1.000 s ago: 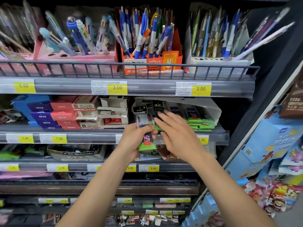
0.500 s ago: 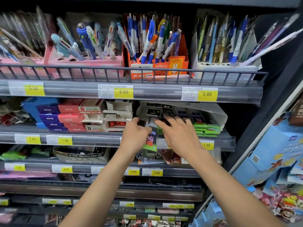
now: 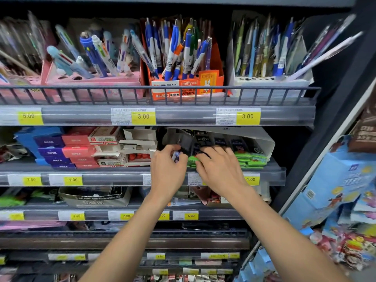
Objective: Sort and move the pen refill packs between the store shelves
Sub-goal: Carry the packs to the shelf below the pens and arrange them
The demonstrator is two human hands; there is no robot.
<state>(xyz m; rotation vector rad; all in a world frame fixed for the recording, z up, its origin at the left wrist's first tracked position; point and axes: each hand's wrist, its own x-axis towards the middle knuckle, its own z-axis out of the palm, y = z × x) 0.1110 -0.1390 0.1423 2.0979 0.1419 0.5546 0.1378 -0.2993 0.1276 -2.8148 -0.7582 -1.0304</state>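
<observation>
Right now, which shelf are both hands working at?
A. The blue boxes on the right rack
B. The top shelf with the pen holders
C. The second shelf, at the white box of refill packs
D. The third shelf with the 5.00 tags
C: the left hand and right hand both reach over the second shelf edge into the refill packs in the white box.

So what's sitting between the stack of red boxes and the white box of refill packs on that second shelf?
In the head view, opened white cardboard boxes, one showing red items, sit between the red boxes and the white box of refill packs. The left hand partly covers that gap.
</observation>
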